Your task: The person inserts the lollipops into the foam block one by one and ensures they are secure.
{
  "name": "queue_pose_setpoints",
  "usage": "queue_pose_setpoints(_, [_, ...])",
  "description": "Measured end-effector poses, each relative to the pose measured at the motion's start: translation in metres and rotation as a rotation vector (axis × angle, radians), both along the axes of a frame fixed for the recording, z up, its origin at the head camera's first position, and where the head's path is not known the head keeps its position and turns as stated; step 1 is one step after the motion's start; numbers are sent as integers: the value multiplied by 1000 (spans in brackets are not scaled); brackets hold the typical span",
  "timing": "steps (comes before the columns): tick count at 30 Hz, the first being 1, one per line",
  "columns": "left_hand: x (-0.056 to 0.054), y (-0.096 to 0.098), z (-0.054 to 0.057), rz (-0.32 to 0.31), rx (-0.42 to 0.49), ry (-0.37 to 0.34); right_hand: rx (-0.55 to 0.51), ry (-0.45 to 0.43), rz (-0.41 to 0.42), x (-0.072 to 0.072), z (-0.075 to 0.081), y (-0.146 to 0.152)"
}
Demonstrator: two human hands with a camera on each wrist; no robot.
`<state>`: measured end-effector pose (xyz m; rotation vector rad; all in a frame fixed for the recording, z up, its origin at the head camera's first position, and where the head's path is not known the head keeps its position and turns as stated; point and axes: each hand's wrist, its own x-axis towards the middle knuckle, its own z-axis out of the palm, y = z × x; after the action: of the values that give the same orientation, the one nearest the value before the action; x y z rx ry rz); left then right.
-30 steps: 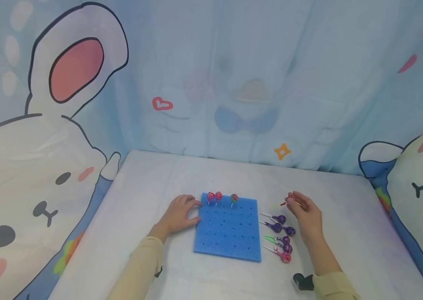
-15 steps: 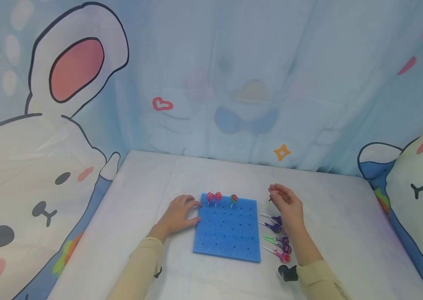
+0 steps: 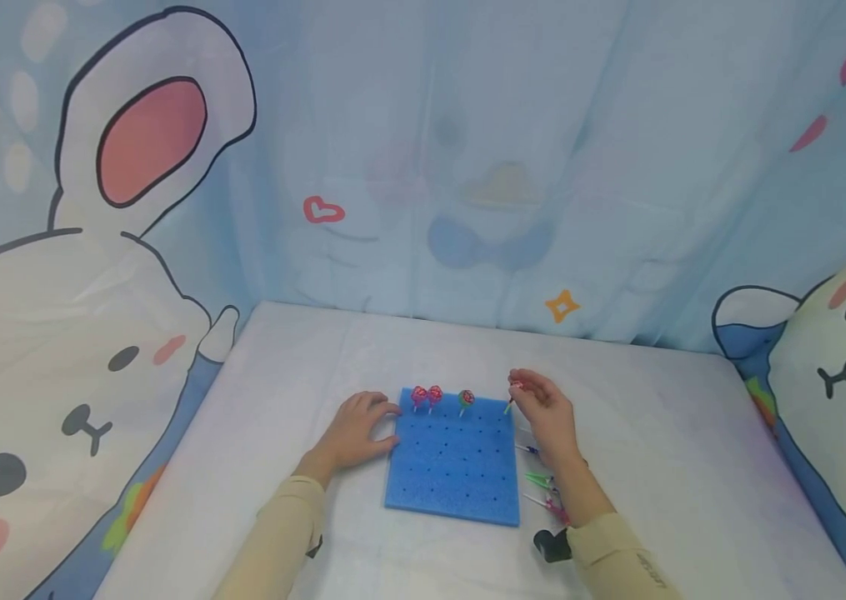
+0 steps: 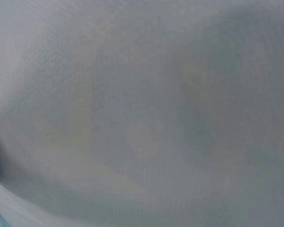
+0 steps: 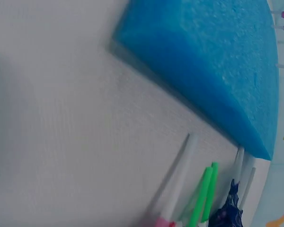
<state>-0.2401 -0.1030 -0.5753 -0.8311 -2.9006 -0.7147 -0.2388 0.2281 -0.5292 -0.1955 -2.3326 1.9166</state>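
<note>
Three lollipops [image 3: 434, 395] stand in blue foam [image 3: 453, 462]; right forearm [image 3: 585, 492] obscures others [image 3: 554, 506]

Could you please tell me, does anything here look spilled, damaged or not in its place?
Nothing visible looks spilled or damaged. Only the spacing is uneven: on the blue board, two pink lollipops stand close together, the green lollipop apart.

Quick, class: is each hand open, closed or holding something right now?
Left hand: open, at the edge of the blue board.
Right hand: holding a lollipop.
</note>
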Motion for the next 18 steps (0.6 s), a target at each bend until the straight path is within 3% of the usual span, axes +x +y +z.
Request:
queue_pose_setpoints(10, [0,0,0,-2,-7,0,-22,-67,33,6,1,-10])
queue_pose_setpoints(18, [0,0,-1,2,-4,6,-28,-53,35,4,-3,-7])
